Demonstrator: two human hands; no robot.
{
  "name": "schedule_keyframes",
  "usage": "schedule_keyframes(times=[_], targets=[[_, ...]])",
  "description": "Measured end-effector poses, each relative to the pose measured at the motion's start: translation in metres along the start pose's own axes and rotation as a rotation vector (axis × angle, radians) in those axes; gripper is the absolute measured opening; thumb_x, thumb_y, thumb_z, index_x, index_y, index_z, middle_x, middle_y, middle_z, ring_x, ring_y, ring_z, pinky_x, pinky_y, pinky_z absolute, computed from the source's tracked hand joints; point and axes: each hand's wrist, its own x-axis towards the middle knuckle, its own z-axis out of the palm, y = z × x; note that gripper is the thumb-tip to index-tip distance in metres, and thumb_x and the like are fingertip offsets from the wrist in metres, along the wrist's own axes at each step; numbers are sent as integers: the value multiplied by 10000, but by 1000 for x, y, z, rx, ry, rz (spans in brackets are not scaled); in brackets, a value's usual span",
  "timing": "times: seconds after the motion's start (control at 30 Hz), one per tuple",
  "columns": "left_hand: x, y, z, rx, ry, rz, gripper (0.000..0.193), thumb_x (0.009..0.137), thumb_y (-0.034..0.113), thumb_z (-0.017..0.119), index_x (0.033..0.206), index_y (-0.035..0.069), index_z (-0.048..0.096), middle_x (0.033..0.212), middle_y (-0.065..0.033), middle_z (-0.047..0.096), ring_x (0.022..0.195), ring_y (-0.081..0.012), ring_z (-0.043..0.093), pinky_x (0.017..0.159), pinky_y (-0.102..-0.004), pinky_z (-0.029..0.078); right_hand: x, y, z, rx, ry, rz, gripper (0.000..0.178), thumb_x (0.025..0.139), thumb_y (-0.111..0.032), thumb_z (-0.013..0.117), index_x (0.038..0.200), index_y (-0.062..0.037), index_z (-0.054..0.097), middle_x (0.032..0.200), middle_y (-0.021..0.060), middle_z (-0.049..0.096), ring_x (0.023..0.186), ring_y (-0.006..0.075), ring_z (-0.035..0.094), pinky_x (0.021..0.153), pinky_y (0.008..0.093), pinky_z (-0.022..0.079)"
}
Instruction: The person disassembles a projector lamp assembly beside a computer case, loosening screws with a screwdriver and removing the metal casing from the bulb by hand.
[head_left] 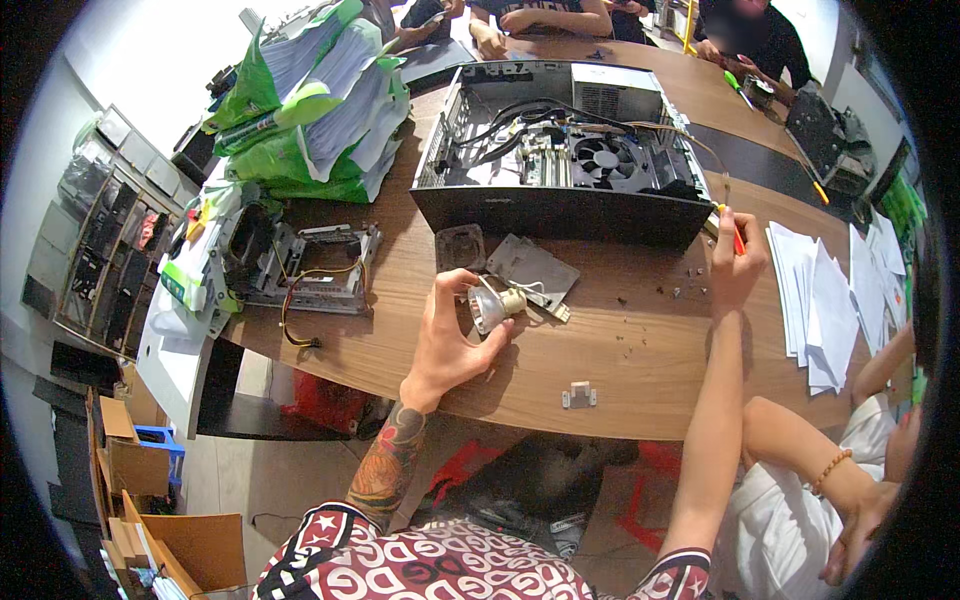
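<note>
My left hand [446, 335] holds a projector lamp [487, 309] with a shiny glass reflector and pale base, thumb and fingers closed around it just above the table. Beside the lamp lie a flat metal plate [540, 272] and a small square frame [461, 249]. My right hand [738, 262] grips a screwdriver [740, 242] with an orange and yellow handle, near the right front corner of an open computer case [560, 217]. Inside that case a black fan [606, 158] and cables show. Loose screws [689, 281] lie left of my right hand.
A small white bracket [579, 396] lies near the table's front edge. At left stand a metal drive cage [322, 265] with a cable and a green bag of papers [310, 110]. White sheets [815, 300] lie at right, beside another person's arm [810, 450]. Several people sit opposite.
</note>
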Motion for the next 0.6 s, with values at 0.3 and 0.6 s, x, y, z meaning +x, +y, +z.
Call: schedule_keyframes(times=[0.3,0.6], targets=[[-1,6,-6,83,17,-47,638,722,97,815,1233,52,437,1053,-131,613,946,-216,638,849,-347,523,1,-9,-3,23,-22,39,300,960,-257,592,827,11,621,693,62,585,664,120,510,597,286,414],[-1,6,-7,63,0,-52,572,708,182,827,1174,54,521,1080,-118,595,996,-295,563,872,-385,455,1,-1,-2,6,-13,-1,244,935,-224,626,795,-24,631,663,60,641,605,112,575,560,277,451]])
